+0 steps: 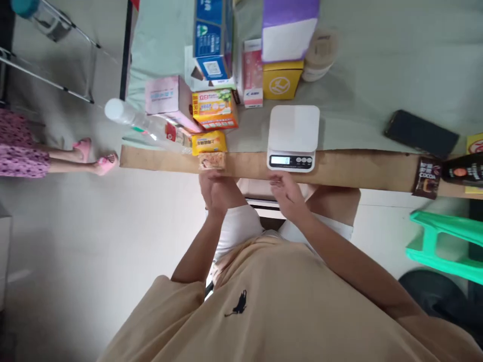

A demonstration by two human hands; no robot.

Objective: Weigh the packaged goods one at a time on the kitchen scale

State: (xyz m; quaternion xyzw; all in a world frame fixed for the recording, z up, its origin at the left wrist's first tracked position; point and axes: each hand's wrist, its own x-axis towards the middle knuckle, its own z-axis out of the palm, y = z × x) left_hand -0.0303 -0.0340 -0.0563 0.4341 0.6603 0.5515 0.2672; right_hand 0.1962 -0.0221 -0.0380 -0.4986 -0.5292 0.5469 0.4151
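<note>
My right hand (287, 195) is at the table's front edge, just below the kitchen scale (294, 128). Its fingers are loosely bent and somewhat apart, with nothing visible in them. The white scale has a bare platform, and its lit display reads 0. My left hand (214, 192) rests at the same edge with its fingertips close to a small clear-wrapped snack packet (212, 161); whether they touch is unclear. No object shows in that hand. Directly behind the snack lies a yellow packet (209, 143), with an orange box (215, 108) behind that.
A clear plastic bottle (151, 128) lies by a pink box (168, 98) at left. Behind stand a blue box (213, 37), a purple box (290, 30) and a lidded cup (320, 53). At right are a phone (420, 133), a cocoa packet (427, 177) and a green stool (449, 241).
</note>
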